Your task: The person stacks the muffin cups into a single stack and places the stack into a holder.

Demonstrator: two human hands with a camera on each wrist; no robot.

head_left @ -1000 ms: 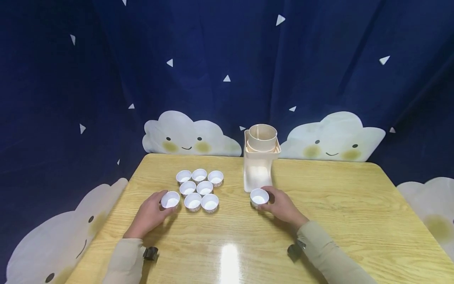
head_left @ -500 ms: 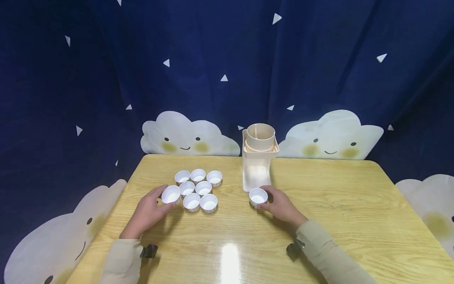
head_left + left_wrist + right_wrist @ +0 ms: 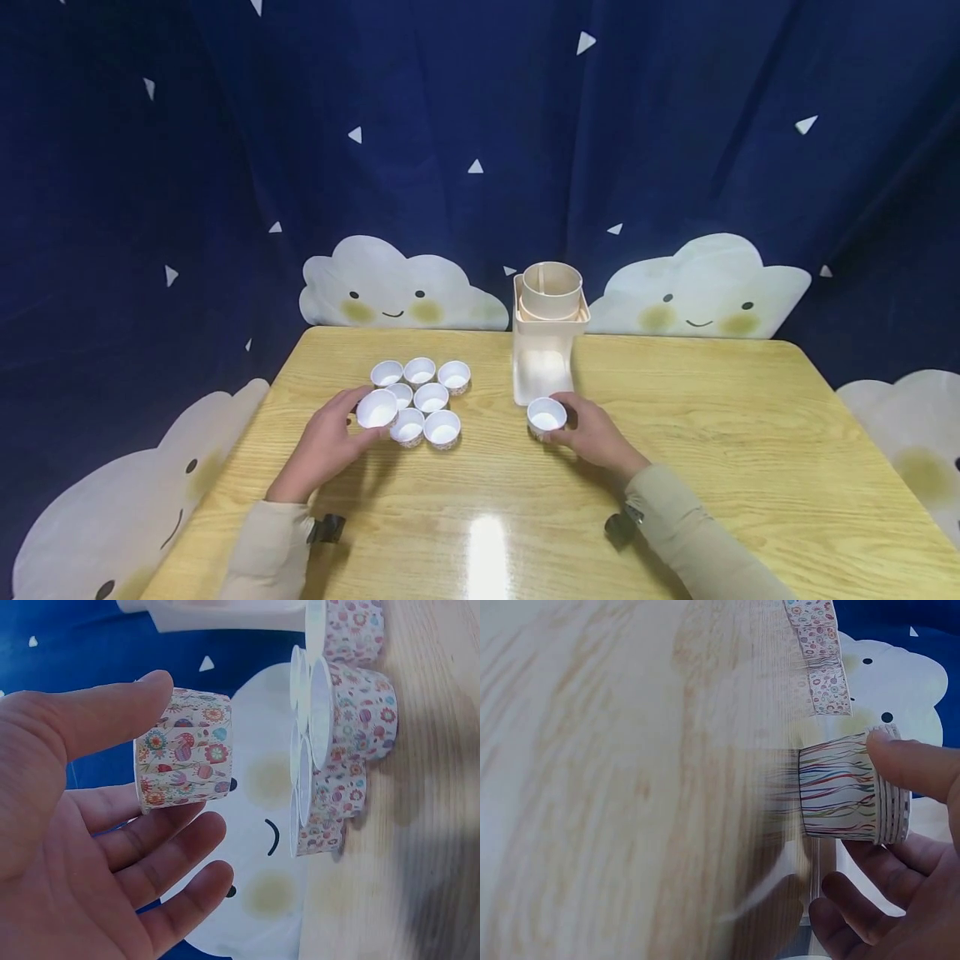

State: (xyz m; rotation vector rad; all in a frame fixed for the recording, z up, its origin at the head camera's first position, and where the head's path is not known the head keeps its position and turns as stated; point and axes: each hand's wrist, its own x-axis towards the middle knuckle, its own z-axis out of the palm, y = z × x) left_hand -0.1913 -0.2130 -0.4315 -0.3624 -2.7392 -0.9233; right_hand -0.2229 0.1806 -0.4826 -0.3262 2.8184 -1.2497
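My left hand pinches a white paper baking cup between thumb and fingers, lifted above the table. In the left wrist view this baking cup shows a colourful flower print. Close behind it in the head view, overlapped by it, stand several similar baking cups, mouths up in rows. My right hand grips a nested stack of baking cups upright on the table. The right wrist view shows several rims on this striped stack, thumb on one side and fingers on the other.
A cream plastic stand with a cylinder on top is just behind the right hand's stack. The wooden table ends at a dark blue curtain with cloud cutouts. A dark camera sits on each wrist.
My left hand has raised its baking cup and moved it right, now overlapping the cups in the rows. The right hand has stayed on its stack.
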